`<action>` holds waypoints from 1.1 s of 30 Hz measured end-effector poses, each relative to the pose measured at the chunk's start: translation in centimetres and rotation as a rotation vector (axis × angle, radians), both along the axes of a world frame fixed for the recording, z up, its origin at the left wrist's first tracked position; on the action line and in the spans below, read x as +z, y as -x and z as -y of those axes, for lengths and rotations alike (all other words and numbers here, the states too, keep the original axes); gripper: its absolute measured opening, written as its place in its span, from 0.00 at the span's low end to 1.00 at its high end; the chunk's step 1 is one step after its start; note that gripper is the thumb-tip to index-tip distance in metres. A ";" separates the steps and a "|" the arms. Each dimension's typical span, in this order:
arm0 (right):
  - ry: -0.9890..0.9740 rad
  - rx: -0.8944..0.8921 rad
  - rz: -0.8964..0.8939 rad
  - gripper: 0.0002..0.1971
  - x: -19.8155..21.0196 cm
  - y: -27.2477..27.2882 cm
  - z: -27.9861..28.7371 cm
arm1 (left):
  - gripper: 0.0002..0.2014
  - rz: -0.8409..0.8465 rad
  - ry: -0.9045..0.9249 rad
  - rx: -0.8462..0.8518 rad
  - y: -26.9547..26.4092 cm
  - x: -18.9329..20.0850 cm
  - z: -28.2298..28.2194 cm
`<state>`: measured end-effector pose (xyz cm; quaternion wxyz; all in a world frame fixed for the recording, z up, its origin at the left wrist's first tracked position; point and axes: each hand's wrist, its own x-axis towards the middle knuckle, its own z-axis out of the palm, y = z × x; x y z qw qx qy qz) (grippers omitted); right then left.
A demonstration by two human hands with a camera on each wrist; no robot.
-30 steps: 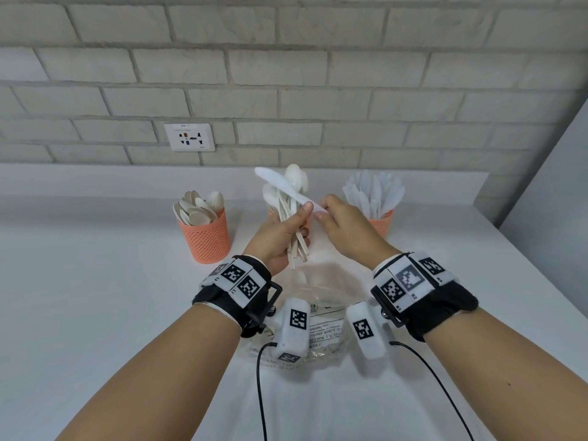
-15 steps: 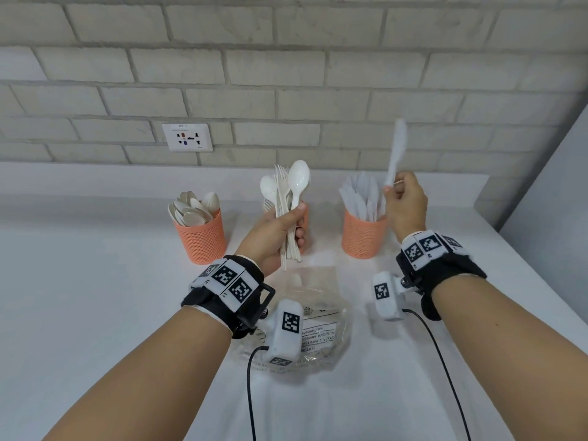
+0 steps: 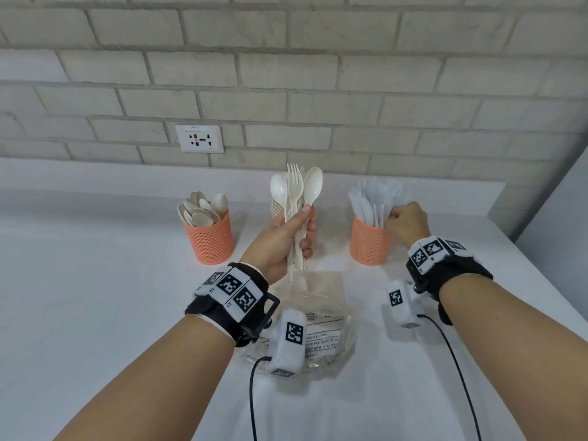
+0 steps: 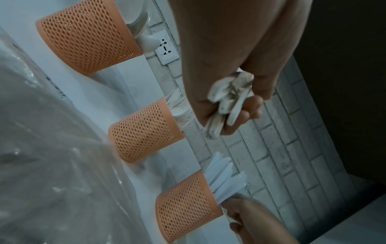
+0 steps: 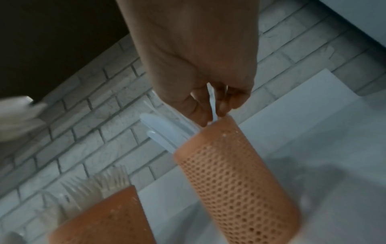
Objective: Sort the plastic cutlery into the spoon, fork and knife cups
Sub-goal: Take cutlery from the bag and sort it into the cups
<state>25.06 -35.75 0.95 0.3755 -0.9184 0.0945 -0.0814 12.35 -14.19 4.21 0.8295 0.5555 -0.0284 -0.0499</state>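
My left hand (image 3: 302, 227) grips an upright bundle of white spoons and forks (image 3: 297, 192) above the table's middle; the bundle's handle ends (image 4: 227, 102) show in the left wrist view. My right hand (image 3: 394, 214) is at the rim of the right orange mesh knife cup (image 3: 369, 243), pinching a white knife (image 5: 213, 109) that stands in the cup (image 5: 236, 173) among several others. The spoon cup (image 3: 210, 240) stands at the left. The fork cup (image 4: 144, 132) is in the middle, mostly hidden behind my left hand in the head view.
A crumpled clear plastic bag (image 3: 318, 329) lies on the white table (image 3: 95, 313) under my left wrist. A brick wall with a socket (image 3: 199, 139) rises behind a low ledge. A grey panel (image 3: 556, 218) borders the table's right side.
My right hand took a knife from the bundle, swung it up and to the right, then lowered it into the knife cup. The left hand kept the bundle nearly still.
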 end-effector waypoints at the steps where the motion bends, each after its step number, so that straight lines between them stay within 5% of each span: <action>1: 0.008 0.023 0.025 0.18 0.5 0.4 -0.1 | 0.07 -0.003 -0.003 0.007 0.0 0.0 0.0; 4: -0.048 0.024 0.335 0.27 2.6 2.4 -1.1 | 0.07 -0.011 -0.002 0.044 0.1 -0.1 0.1; 7: -0.129 0.175 0.523 0.18 5.2 5.1 -3.5 | 0.07 -0.033 -0.003 0.094 0.0 -0.2 0.5; 10: -0.150 0.548 0.437 0.04 6.8 8.3 -6.9 | 0.04 -0.003 -0.088 0.146 -0.1 -0.5 1.1; 12: -0.100 0.671 0.325 0.10 6.7 9.8 -8.9 | 0.06 0.066 -0.192 0.175 0.0 -0.5 1.5; 18: -0.115 0.542 0.217 0.17 5.9 10.9 -11.3 | 0.19 0.130 -0.268 0.086 1.3 -0.2 1.3; 23: -0.196 0.571 0.094 0.08 6.3 10.8 -11.7 | 0.21 0.053 0.045 0.084 1.6 -0.3 0.3; 28: -0.375 0.545 0.019 0.08 5.8 11.3 -12.3 | 0.18 0.074 -0.174 0.173 2.1 -0.4 -0.2; 33: -0.457 0.514 -0.012 0.10 5.6 11.6 -12.5 | 0.19 0.062 -0.149 0.088 2.1 -0.3 -0.6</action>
